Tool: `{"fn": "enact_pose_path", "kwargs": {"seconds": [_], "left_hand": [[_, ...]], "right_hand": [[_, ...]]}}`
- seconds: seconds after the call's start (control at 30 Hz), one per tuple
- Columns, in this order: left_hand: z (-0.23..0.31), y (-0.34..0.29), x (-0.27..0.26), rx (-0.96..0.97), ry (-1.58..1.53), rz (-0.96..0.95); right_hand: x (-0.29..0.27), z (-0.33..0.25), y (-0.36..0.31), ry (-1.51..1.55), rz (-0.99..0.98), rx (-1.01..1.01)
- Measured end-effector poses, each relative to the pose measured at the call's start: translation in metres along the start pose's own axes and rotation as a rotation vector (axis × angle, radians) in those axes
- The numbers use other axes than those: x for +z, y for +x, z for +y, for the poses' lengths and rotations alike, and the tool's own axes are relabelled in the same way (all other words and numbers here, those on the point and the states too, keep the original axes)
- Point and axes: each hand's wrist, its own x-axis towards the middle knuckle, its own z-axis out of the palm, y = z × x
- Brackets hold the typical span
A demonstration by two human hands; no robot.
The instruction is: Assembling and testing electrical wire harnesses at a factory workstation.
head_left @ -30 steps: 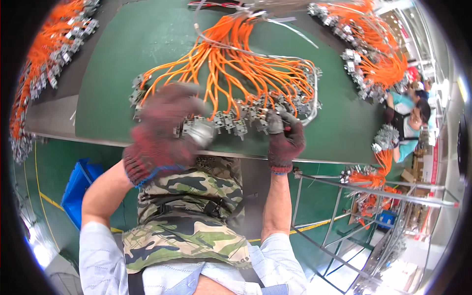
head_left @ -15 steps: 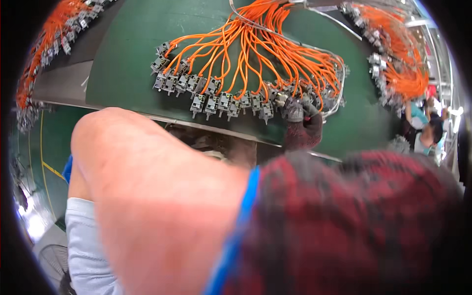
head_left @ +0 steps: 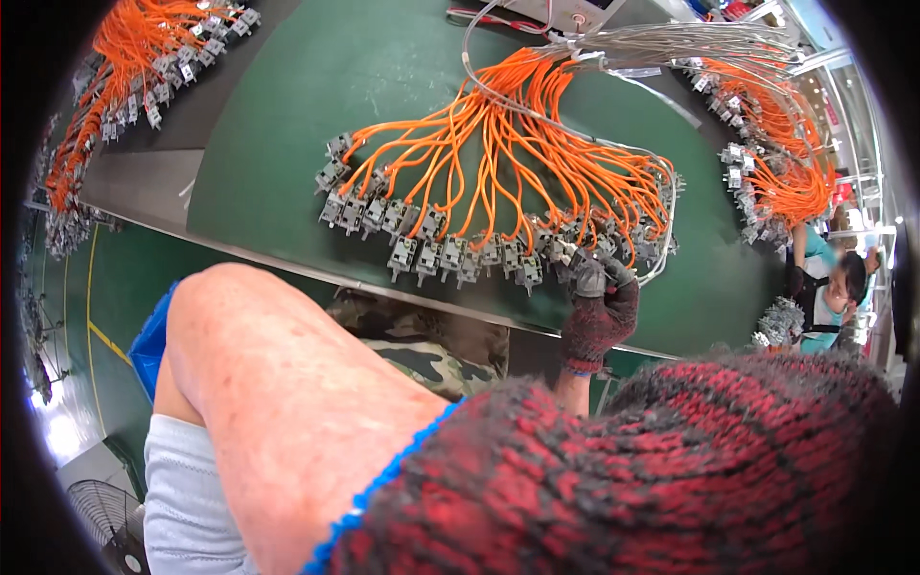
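My left arm bends across the foreground from the left. Its hand [head_left: 613,470], in a red and black knit glove with a blue cuff, is raised close to the camera; its fingers are hidden. Beyond it, my right hand [head_left: 601,321], in a matching glove with grey fingertips, rests at the table's near edge. Its fingers are curled closed on a small grey connector [head_left: 561,251] at the right part of a row. Many orange wires [head_left: 498,115] fan out from a bundle, each ending in such a grey connector. A pale cable [head_left: 668,201] loops around their right side.
The green tabletop [head_left: 278,125] has a metal front edge. More orange wire bundles [head_left: 144,48] lie at the far left, others [head_left: 795,182] at the right. Grey cables [head_left: 680,43] and a white box [head_left: 585,14] sit behind. A co-worker [head_left: 829,287] is at far right; a fan [head_left: 101,508] stands lower left.
The view has tilted up, so the table and wires appear lower and the box behind shows. My left forearm and glove have shifted lower left. My right hand stays at the same connectors.
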Motion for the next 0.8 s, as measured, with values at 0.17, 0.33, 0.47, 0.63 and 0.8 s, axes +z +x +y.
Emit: {"fn": "enact_pose_path", "kwargs": {"seconds": [0.17, 0.33, 0.47, 0.63, 0.8], "left_hand": [[-0.003, 0.0, -0.01, -0.016, -0.043, 0.014], [-0.004, 0.01, -0.004, -0.043, -0.063, 0.073], [-0.012, 0.029, -0.005, -0.09, -0.091, 0.131], [-0.023, 0.085, 0.006, -0.321, -0.032, 0.386], [-0.028, 0.072, -0.062, -0.712, 0.479, 0.703]], "right_hand": [[-0.01, 0.016, 0.0, -0.111, 0.008, 0.001], [0.0, -0.007, -0.002, -0.077, 0.049, -0.006], [-0.027, 0.007, 0.003, -0.188, 0.026, -0.058], [-0.037, 0.016, 0.031, -0.209, 0.033, -0.025], [-0.037, -0.014, 0.013, 0.091, 0.111, 0.021]]}}
